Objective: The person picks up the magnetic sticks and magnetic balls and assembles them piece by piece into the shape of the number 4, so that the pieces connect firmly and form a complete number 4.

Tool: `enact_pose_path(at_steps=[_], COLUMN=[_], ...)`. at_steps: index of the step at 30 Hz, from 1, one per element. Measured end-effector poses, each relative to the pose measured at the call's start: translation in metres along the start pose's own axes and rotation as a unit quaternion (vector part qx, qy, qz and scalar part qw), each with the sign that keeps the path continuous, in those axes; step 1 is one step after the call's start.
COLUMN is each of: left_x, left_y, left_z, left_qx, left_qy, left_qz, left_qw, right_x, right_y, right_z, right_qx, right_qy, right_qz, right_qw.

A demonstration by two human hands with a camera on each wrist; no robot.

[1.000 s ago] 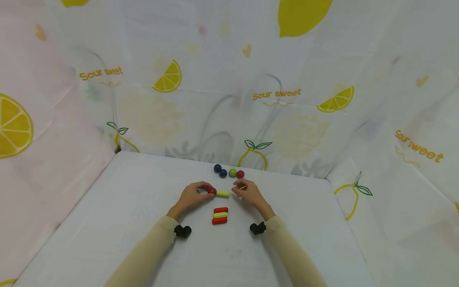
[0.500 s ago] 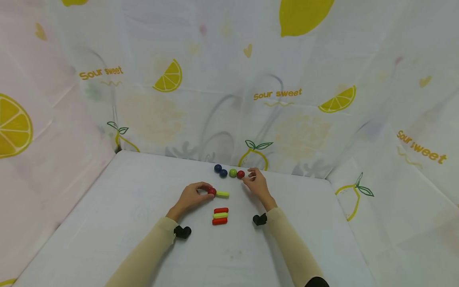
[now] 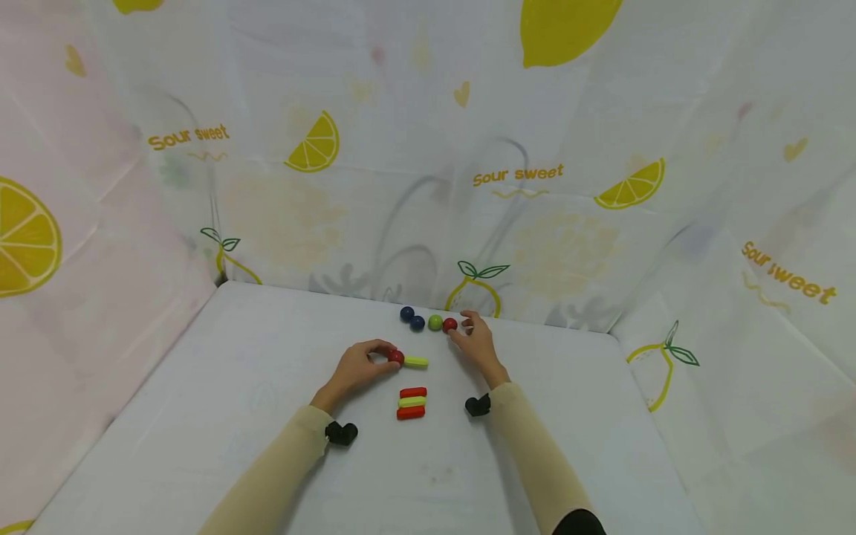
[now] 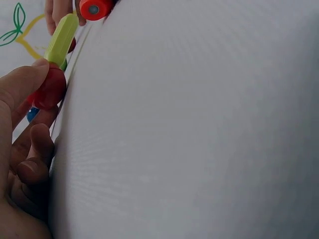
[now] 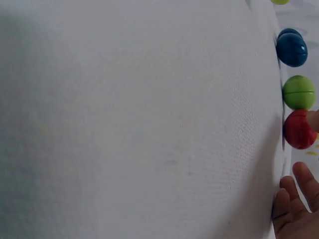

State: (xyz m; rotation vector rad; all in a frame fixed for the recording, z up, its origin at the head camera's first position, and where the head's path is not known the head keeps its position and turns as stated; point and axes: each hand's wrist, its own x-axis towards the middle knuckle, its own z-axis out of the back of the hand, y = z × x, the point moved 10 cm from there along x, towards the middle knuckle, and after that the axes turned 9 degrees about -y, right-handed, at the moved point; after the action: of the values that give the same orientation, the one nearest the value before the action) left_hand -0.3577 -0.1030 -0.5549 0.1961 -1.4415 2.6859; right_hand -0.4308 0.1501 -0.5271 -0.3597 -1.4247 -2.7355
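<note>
My left hand pinches a red ball between thumb and fingers. A yellow-green stick sticks out from that ball towards the right; the left wrist view shows the stick end-on to the ball. At the back, my right hand is beside a second red ball. In the right wrist view its thumb overlaps this ball, while the other fingers are spread a little apart from it. A green ball sits right against the red one.
Two dark blue balls lie left of the green ball, near the back wall. Closer to the person, two red sticks lie side by side with a yellow-green stick between them. Lemon-printed cloth encloses the white table.
My right hand has moved back and right, from near the stick's free end to the far red ball. The left hand keeps its place with its ball and stick.
</note>
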Motion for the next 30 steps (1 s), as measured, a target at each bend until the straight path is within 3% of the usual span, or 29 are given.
enact_pose_path(at_steps=[30], left_x=[-0.0035], left_y=[-0.0041], left_z=[0.0027], left_qx=[0.001], left_qy=[-0.008], left_qz=[-0.003], left_qw=[1.0], right_x=[-0.0059], right_y=[0.0046], right_z=[-0.0087], right_qx=[-0.037], right_qy=[0.012], right_qz=[-0.007], right_qw=[0.9992])
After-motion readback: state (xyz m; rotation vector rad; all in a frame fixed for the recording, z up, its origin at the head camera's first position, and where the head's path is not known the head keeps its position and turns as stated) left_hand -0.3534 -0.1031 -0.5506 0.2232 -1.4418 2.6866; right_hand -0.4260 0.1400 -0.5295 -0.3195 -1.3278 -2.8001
